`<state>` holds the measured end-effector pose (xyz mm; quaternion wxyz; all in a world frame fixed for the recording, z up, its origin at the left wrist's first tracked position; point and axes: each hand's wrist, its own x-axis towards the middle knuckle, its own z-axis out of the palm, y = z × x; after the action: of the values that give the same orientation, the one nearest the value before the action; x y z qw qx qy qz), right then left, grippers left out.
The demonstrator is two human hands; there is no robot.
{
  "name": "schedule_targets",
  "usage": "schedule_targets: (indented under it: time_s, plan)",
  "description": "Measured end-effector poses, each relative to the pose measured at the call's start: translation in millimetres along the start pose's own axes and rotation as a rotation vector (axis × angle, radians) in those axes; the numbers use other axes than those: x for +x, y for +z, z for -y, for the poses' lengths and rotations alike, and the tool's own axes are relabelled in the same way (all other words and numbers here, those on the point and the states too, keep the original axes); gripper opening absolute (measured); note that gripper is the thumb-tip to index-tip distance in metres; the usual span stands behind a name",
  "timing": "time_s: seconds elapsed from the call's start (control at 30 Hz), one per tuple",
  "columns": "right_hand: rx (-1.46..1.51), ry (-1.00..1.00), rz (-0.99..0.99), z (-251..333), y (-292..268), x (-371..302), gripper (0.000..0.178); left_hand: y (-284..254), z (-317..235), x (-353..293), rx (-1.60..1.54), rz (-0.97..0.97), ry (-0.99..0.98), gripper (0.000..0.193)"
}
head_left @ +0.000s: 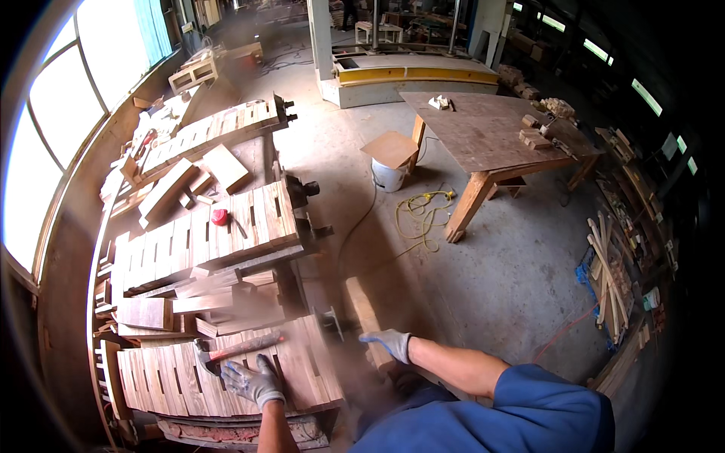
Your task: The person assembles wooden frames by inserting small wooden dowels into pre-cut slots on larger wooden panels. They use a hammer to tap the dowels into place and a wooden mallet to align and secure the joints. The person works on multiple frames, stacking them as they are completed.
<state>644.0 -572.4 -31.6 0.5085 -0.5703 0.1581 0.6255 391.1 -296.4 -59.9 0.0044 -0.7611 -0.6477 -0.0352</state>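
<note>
Left hand [253,382], grey-gloved, lying flat, unclenched, on slatted brown wooden panel [226,374] on counter. Wooden-handled steel hammer [230,349] resting beside fingers. Right hand [391,343] gripping upright timber plank [368,321]. Risk: 1 nudge sliding hammer off; plank toppling.

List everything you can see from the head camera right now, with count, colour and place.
Slatted wood panels: three, brown, on the bench at left.
Hammer: one, dark head and reddish handle, on the nearest panel.
Red round object: one, on the middle panel.
Loose boards: several, brown, between panels.
Wooden table: one, brown, centre right.
White bucket: one, under a board, beside the table.
Yellow cord: one, coiled on the floor.
Left hand: grey glove, flat on the nearest panel.
Right hand: grey-blue glove, on a plank edge.
</note>
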Motion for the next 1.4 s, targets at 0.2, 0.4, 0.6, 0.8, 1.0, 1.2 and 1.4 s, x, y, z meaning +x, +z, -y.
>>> schedule_targets:
  time_s: [0.2, 0.4, 0.6, 0.8, 1.0, 1.2, 1.4]
  plan:
    - [-0.075, -0.008, -0.084, -1, 21, -10, 0.047, -2, 3, 0, -0.005, 0.001, 0.01, 0.1]
    - [0.002, -0.081, 0.003, -18, 34, 16, 0.047, -2, 1, 0, 0.012, 0.016, 0.0, 0.099]
    - [0.012, -0.061, -0.065, -19, 40, 8, 0.044, -3, 3, -1, 0.01, 0.006, 0.005, 0.098]
    - [0.031, -0.126, -0.12, -26, 43, 11, 0.045, -5, 1, -2, 0.005, 0.019, 0.01, 0.099]
    - [0.061, -0.013, -0.064, -3, 57, -43, 0.044, -5, 2, -1, -0.032, 0.008, 0.002, 0.099]
    - [-0.306, -0.28, -0.162, -36, 57, -66, 0.064, 6, 15, -16, -0.513, -0.058, 0.121, 0.092]
    - [-1.012, -0.82, -0.455, -71, 38, -50, 0.087, -50, -68, -83, -0.743, 0.114, 0.616, 0.081]
